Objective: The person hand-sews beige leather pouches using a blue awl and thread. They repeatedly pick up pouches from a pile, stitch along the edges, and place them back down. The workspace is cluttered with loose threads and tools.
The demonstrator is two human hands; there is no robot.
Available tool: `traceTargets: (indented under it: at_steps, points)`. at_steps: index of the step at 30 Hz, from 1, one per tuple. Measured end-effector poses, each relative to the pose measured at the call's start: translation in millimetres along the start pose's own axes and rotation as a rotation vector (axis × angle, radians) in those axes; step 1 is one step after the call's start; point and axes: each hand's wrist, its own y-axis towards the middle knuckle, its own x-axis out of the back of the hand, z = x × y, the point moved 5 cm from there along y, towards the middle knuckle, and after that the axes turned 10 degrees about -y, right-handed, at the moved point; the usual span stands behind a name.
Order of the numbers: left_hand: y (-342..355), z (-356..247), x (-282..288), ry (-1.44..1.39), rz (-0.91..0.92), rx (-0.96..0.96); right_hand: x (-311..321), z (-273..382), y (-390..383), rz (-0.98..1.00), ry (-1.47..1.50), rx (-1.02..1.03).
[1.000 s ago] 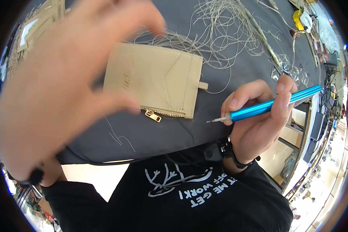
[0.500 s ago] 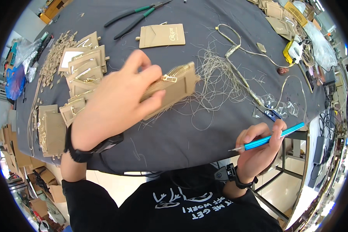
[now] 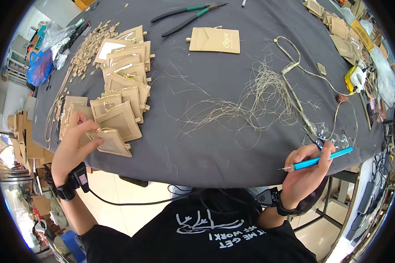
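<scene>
My left hand (image 3: pixel 77 142) pinches the top edge of a small beige zip card wallet (image 3: pixel 114 144), tilted at the near end of a row of similar wallets. Gold zip trim shows by the fingertips. Just behind it lies a beige wallet with a window panel (image 3: pixel 119 119). Over the table's near right edge, my right hand (image 3: pixel 309 164) is closed round a bright blue pen-shaped tool (image 3: pixel 322 157). Its thin metal tip points left.
A tangle of pale thread (image 3: pixel 267 94) spreads across the middle right. Beyond lie a single beige card holder (image 3: pixel 215 40) and green-handled pliers (image 3: pixel 193 17). Small beige scraps (image 3: pixel 92 46) are heaped at the far left. A yellow-and-white tape measure (image 3: pixel 355 79) lies right.
My left hand has moved left and nearer, from above the table's middle to the wallet row, with the wallet. The right hand still grips the blue tool. The view has shifted.
</scene>
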Motion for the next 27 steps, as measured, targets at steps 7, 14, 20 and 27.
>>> traceTargets:
  at_steps: [7,14,20,27]
  points:
    - [1.3,4.2,-21.1,0.131,-0.114,0.035,0.5,3.7,-4.2,-0.037,-0.019,0.037]
    - [43.8,8.5,-26.5,0.076,-0.522,0.049,3.3,0.5,-3.2,0.052,0.024,0.034]
    - [67.4,-32.2,-12.5,0.152,-0.261,0.053,6.4,-0.4,-5.2,0.078,-0.007,0.034]
    - [173.4,-124.3,-37.9,0.247,0.162,-0.39,7.0,-2.4,-6.2,0.097,0.024,0.05]
